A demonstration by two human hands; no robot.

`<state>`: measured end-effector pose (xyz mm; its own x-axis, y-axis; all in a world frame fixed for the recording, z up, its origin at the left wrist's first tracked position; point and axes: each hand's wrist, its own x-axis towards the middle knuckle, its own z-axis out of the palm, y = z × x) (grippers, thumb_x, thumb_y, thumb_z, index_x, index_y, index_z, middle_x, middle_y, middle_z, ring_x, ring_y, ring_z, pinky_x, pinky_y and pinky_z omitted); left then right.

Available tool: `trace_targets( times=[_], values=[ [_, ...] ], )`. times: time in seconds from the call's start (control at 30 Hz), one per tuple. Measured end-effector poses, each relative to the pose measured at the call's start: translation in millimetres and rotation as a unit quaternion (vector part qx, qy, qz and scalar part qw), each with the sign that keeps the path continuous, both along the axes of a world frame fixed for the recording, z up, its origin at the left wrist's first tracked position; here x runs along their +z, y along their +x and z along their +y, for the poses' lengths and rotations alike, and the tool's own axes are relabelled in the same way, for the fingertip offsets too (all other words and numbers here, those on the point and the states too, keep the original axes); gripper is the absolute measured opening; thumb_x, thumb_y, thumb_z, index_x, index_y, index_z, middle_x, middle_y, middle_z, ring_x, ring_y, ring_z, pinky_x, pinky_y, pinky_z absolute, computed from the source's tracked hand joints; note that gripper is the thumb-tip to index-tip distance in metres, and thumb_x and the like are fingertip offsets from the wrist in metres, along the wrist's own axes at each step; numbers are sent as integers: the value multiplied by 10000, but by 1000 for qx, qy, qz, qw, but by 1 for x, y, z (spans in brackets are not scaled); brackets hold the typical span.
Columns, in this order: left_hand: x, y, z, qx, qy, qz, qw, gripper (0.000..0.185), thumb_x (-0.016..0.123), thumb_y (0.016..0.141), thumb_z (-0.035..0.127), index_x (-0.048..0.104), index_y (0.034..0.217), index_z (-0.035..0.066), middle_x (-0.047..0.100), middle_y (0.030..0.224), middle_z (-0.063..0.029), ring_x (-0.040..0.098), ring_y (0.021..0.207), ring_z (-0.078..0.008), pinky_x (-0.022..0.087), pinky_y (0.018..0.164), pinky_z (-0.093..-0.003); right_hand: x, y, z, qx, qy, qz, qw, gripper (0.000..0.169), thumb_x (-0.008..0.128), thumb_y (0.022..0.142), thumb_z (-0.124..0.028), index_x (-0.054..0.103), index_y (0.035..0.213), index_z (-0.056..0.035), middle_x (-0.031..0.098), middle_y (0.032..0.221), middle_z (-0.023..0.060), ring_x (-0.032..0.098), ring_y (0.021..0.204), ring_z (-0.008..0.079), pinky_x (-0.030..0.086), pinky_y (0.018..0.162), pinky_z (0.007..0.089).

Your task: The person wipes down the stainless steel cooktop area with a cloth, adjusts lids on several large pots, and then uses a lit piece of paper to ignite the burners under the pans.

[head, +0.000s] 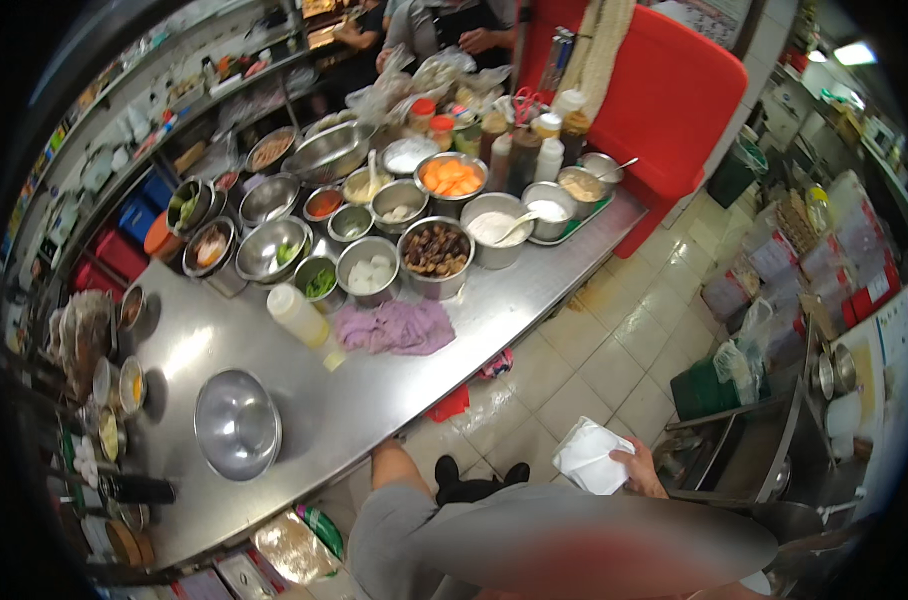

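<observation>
My right hand (637,462) grips a folded white bundle (592,456), paper or cloth, out over the floor on my right. On the other side, my left forearm (395,466) reaches to the front edge of the steel counter (326,439), and the hand itself is hidden under it. An empty-looking steel mixing bowl (238,425) rests on the counter to the left. Farther along are a squeeze bottle (298,315) of yellowish liquid, tilted in view, and a crumpled purple cloth (394,328).
Steel pots hold dark brown pieces (435,251), orange pieces (451,177) and white powder (497,227). Sauce bottles (525,154) stand near a red plastic chair (649,112). At the back, a person (454,34) stands. A green bin (713,386) sits on the tiled floor at right.
</observation>
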<state>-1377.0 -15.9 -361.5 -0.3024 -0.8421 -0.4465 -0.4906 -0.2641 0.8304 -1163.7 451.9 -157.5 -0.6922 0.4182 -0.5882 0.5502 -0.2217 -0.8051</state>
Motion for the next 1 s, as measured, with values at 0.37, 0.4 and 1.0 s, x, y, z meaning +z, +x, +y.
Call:
trace_targets(
  times=[0.37,0.4,1.0],
  values=[
    [101,94,159,-426,264,141,854,499,522,818,375,423,1197,65,454,1176,-69,401,1092,-206,316,899,-454,116,-75,11,22,-159,237,958,487,587,703,-38,396,1147,30,525,1026,165,552,908,238,458,792,339],
    [128,94,182,-461,342,179,799,569,454,840,436,339,1260,70,343,1294,-80,314,1173,-246,226,929,-530,131,-84,2,49,-210,267,939,504,584,709,-49,382,1165,24,515,1054,161,542,937,242,447,821,341],
    [287,89,270,-391,444,465,659,713,629,722,378,312,1242,7,424,1218,-134,432,1109,-263,338,955,-375,124,-120,-40,169,-178,275,930,568,621,751,-165,333,1208,10,477,1097,112,476,998,188,380,859,295]
  ],
)
